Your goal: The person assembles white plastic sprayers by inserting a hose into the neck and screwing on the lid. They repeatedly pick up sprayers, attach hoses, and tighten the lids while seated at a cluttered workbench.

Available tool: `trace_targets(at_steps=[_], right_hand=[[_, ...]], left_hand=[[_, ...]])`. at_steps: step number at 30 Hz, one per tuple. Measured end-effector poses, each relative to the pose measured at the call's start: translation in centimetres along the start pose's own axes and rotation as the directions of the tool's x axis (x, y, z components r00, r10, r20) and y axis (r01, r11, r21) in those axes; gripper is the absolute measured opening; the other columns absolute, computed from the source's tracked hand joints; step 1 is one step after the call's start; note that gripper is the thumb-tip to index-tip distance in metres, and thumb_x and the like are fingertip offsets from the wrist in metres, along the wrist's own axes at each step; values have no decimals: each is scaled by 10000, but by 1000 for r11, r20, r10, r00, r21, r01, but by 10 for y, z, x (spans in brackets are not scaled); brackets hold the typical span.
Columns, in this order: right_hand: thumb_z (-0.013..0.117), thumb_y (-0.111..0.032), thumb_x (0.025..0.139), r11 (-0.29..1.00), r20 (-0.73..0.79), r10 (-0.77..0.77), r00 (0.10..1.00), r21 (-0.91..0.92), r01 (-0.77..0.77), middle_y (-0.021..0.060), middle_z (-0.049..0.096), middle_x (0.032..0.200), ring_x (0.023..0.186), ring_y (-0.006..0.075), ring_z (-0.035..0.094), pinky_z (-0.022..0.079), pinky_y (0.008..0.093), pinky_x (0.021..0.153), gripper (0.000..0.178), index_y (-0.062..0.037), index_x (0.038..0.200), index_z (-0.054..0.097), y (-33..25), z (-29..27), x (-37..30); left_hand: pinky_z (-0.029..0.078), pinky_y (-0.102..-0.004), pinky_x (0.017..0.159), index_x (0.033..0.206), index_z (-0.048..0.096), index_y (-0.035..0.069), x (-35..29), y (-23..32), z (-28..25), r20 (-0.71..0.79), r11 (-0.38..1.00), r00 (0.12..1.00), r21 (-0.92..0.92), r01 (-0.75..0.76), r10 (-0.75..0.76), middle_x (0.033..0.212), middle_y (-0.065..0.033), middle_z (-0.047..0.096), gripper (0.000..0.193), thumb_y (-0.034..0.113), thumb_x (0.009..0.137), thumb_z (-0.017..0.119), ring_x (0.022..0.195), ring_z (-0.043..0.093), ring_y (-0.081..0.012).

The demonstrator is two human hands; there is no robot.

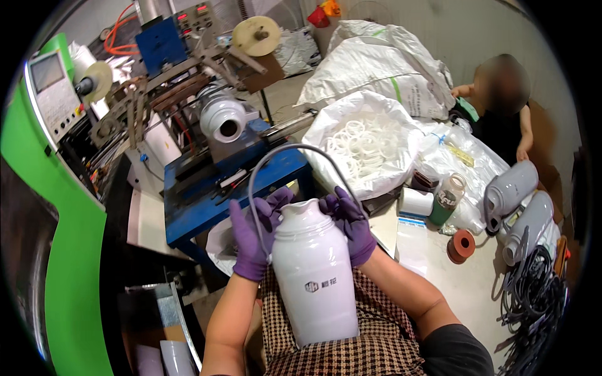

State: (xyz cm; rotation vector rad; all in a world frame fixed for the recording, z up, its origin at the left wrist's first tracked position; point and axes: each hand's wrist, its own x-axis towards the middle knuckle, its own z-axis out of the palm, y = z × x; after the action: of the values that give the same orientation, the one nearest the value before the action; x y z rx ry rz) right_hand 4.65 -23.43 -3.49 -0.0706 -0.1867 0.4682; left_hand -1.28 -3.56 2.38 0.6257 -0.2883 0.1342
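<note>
A pale grey thermos jug body (316, 276) with a pouring lip stands on my lap, against a checked apron, slightly tilted. A thin grey carrying handle (295, 146) arches above and beyond its neck. My left hand (254, 235), in a purple glove, has its fingers around the handle's left side, close to the jug's shoulder. My right hand (351, 229), also gloved in purple, grips the handle's right side beside the neck. The handle's left end meets the jug near my left palm; its right end is hidden by my right hand.
Ahead stands a blue machine table (238, 194) with another grey jug body (222, 119) clamped on it. A white sack (367, 144) holds many white rings. On the right lie grey jugs (530, 225), a jar (448, 199) and dark straps (533, 294). A person (501, 106) sits at the far right.
</note>
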Motion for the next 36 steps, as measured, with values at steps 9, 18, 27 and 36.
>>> trace_targets(at_steps=[9, 18, 27, 36], right_hand=[[553, -440, 1041, 847, 365, 283, 887, -528, -52, 81, 648, 977, 810, 158, 603, 515, 293, 784, 664, -43, 1536, 357, -50, 62, -2], [487, -289, 1035, 39, 547, 113, 830, -837, 546, 21, 526, 715, 550, 122, 485, 424, 275, 577, 299, -51, 1168, 609, -37, 94, -6], [588, -243, 991, 311, 95, 35, 995, -947, 80, 76, 676, 876, 805, 79, 610, 495, 242, 723, 259, -4, 1019, 685, -24, 110, -15], [646, -190, 865, -406, 908, 7, 419, -381, 831, 18, 607, 850, 847, 216, 630, 511, 451, 970, 98, -109, 908, 681, -11, 98, -10]], left_hand=[[416, -471, 1130, 1059, 717, -62, -3, 23, 16, -17, 928, 973, 296, 225, -230, 1250, -257, 668, 953, 722, 1005, 178, 1284, 552, -380], [410, -442, 992, 562, 533, 62, 12, -2, 6, 196, 988, 977, 147, 50, -79, 730, -100, 547, 852, 607, 1071, 121, 958, 542, -316], [437, -398, 952, 673, 495, 87, 13, -5, 9, -55, 970, 984, 163, 178, -171, 768, -82, 554, 581, 436, 1105, 324, 921, 546, -249], [516, -370, 882, 850, 578, 72, 14, -11, 9, -10, 930, 984, 324, 173, -180, 885, -96, 638, 351, 305, 1076, 445, 979, 613, -230]])
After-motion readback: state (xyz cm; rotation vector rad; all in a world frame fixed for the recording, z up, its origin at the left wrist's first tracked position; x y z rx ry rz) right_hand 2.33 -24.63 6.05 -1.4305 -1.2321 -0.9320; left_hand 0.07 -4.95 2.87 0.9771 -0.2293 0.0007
